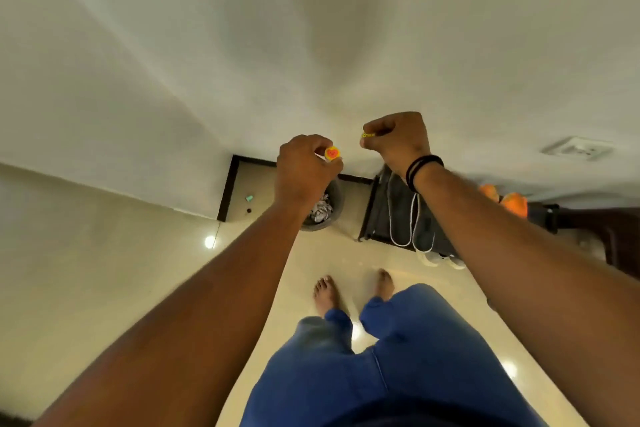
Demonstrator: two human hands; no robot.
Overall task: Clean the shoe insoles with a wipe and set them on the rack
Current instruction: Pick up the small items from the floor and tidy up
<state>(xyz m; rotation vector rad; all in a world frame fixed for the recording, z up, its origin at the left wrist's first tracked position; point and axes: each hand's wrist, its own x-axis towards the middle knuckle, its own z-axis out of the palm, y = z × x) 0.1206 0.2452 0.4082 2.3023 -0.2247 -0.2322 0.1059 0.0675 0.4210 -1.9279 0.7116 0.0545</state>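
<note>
My left hand is raised in front of the white wall and pinches a small round yellow piece with an orange heart. To its right, my right hand is curled round a small yellow item, most of it hidden in the fist. The two hands are a little apart. Below the right wrist stands a dark rack with white laces hanging on it. No insole or wipe shows.
A grey waste bin with crumpled paper stands on the floor under my left hand. White shoes sit by the rack, orange things further right. My bare feet stand on the glossy tiled floor.
</note>
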